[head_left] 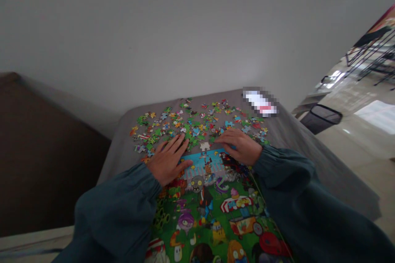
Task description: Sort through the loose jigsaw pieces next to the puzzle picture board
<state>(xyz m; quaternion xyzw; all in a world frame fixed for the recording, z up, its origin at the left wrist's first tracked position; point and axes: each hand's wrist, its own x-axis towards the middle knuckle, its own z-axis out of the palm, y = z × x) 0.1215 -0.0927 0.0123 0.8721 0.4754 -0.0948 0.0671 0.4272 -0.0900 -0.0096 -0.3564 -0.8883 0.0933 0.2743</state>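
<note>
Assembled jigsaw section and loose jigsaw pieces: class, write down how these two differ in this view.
The assembled cartoon jigsaw section forms one joined picture, whereas the small loose jigsaw pieces lie scattered. The assembled section lies nearer the person; the loose pieces lie farther out on the grey fabric cover. Both lie flat on that cover and share bright greens.

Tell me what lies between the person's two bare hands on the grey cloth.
In the head view, a pale cream jigsaw piece sits between the left hand and right hand, just above the colourful assembled cartoon puzzle.
</note>
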